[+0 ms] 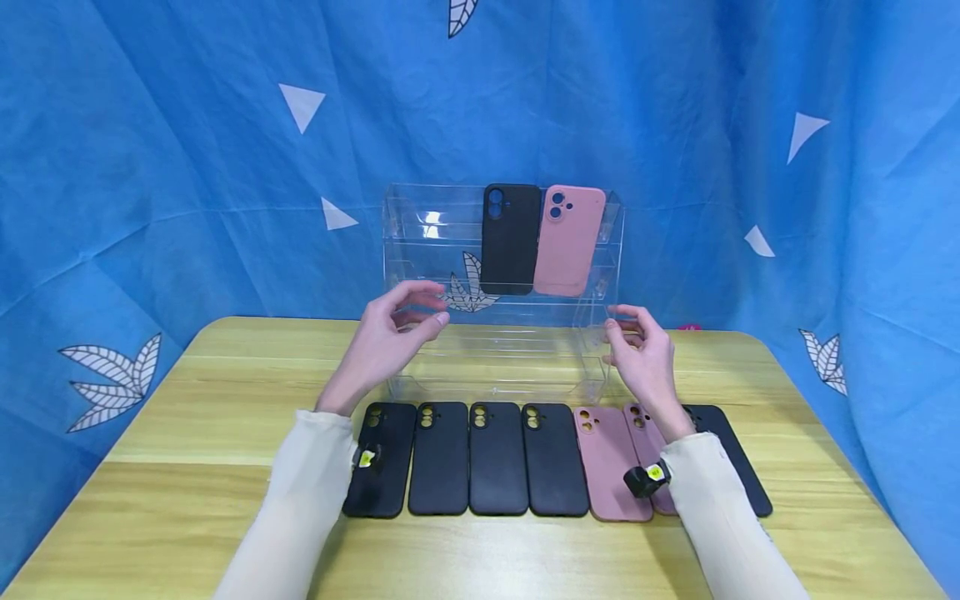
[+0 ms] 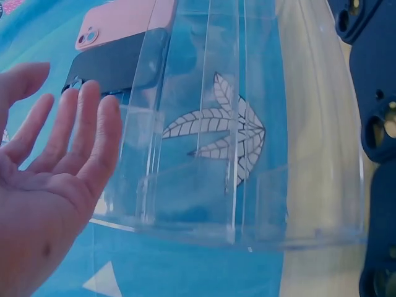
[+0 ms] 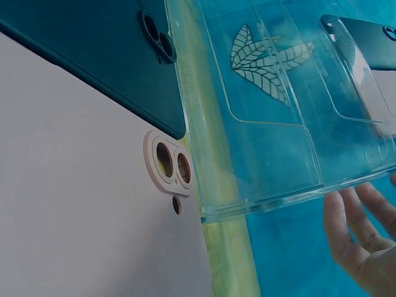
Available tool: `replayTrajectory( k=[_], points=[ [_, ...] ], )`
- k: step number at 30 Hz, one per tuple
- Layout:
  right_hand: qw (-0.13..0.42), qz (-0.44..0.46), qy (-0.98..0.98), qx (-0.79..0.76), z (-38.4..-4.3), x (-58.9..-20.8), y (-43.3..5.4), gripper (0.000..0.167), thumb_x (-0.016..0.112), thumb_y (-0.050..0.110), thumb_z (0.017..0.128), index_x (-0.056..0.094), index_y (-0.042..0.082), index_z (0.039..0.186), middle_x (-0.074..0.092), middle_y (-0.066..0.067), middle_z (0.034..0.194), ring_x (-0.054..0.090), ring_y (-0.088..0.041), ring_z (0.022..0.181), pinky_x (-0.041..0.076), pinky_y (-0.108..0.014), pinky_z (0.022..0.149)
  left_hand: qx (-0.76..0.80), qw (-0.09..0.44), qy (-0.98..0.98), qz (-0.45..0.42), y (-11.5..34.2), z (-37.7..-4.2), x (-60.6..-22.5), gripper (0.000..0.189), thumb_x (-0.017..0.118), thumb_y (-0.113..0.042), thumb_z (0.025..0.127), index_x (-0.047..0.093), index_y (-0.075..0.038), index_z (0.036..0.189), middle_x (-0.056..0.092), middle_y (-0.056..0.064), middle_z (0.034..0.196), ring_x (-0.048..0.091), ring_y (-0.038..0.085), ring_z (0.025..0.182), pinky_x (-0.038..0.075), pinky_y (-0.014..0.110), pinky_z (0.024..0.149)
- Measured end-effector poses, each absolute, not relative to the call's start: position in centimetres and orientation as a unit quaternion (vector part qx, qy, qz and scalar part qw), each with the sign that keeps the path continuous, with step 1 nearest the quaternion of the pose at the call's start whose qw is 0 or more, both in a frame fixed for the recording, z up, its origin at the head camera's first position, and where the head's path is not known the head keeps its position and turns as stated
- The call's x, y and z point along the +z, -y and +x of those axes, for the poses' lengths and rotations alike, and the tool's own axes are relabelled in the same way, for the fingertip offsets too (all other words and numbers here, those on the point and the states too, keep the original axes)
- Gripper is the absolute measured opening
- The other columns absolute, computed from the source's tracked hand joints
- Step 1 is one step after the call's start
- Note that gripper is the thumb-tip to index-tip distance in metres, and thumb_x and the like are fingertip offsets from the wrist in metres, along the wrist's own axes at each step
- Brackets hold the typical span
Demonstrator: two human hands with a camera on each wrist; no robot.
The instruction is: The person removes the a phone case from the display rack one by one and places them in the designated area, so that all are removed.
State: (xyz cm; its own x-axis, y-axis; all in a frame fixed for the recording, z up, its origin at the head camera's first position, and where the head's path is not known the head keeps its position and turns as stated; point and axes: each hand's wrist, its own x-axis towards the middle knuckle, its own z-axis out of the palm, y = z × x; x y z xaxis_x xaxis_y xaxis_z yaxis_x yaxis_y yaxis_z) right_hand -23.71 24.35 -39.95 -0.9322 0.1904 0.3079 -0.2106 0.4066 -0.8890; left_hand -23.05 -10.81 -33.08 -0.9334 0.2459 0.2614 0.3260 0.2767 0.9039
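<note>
A clear tiered display rack [image 1: 495,387] stands on the table, with a black phone case [image 1: 510,242] and a pink phone case [image 1: 570,242] leaning side by side in its upper part. My left hand [image 1: 397,329] hovers at the rack's left front, fingers loosely bent and holding nothing; the left wrist view shows its palm and spread fingers [image 2: 83,130]. At the rack's right side is my right hand [image 1: 641,350], also holding nothing. In the right wrist view its fingertips [image 3: 349,201] lie close to the rack's side edge; whether they touch I cannot tell.
In front of the rack lies a row of phone cases: several black ones [image 1: 498,458], two pink ones [image 1: 611,458] and a black one [image 1: 731,458] at the right end, partly behind my right arm. A blue patterned cloth [image 1: 187,167] hangs behind the wooden table [image 1: 187,467].
</note>
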Motion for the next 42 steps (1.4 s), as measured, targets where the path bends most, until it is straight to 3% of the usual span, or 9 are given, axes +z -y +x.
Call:
replayTrajectory(
  k=[13, 20, 28, 37, 42],
  points=[
    [0.185, 0.008, 0.821, 0.541, -23.7, -40.0, -24.3, 0.04, 0.052, 0.031, 0.106, 0.058, 0.007, 0.137, 0.067, -0.017, 0.121, 0.071, -0.029, 0.102, 0.065, -0.027, 0.068, -0.598, 0.132, 0.769, -0.181, 8.0, -25.8, -32.4, 0.037, 0.07, -0.025, 0.097, 0.063, -0.021, 0.133, 0.069, 0.007, 0.124, 0.07, 0.021, 0.109, 0.059, 0.041, 0.097],
    [0.186, 0.008, 0.819, 0.542, -23.7, -40.0, -24.4, 0.04, 0.052, 0.031, 0.106, 0.058, 0.006, 0.137, 0.067, -0.016, 0.12, 0.072, -0.02, 0.098, 0.064, -0.025, 0.066, -0.607, 0.163, 0.76, -0.167, 6.8, -27.3, -32.4, 0.036, 0.07, -0.022, 0.096, 0.063, -0.019, 0.131, 0.069, 0.009, 0.125, 0.069, 0.019, 0.111, 0.058, 0.042, 0.098],
    [0.184, 0.008, 0.821, 0.541, -23.7, -40.0, -24.3, 0.041, 0.052, 0.032, 0.106, 0.058, 0.007, 0.137, 0.067, -0.016, 0.12, 0.07, -0.009, 0.093, 0.064, -0.025, 0.067, -0.608, 0.165, 0.76, -0.159, 5.5, -28.7, -32.0, 0.042, 0.07, -0.023, 0.096, 0.06, -0.012, 0.135, 0.068, 0.014, 0.127, 0.067, 0.02, 0.115, 0.057, 0.04, 0.102],
    [0.182, 0.006, 0.82, 0.542, -23.6, -39.9, -24.3, 0.04, 0.052, 0.031, 0.106, 0.058, 0.007, 0.138, 0.066, -0.016, 0.121, 0.071, -0.012, 0.093, 0.064, -0.026, 0.066, -0.596, 0.153, 0.775, -0.145, 4.7, -30.2, -31.7, 0.041, 0.069, -0.023, 0.097, 0.06, -0.012, 0.136, 0.067, 0.011, 0.125, 0.064, 0.019, 0.116, 0.057, 0.036, 0.103],
    [0.182, 0.005, 0.822, 0.54, -23.7, -40.0, -24.2, 0.041, 0.052, 0.032, 0.106, 0.057, 0.008, 0.138, 0.066, -0.016, 0.121, 0.07, -0.008, 0.092, 0.064, -0.025, 0.066, -0.586, 0.15, 0.786, -0.133, 4.1, -30.6, -31.5, 0.041, 0.068, -0.027, 0.098, 0.06, -0.017, 0.136, 0.067, 0.005, 0.123, 0.068, 0.021, 0.113, 0.059, 0.039, 0.098]
  ],
)
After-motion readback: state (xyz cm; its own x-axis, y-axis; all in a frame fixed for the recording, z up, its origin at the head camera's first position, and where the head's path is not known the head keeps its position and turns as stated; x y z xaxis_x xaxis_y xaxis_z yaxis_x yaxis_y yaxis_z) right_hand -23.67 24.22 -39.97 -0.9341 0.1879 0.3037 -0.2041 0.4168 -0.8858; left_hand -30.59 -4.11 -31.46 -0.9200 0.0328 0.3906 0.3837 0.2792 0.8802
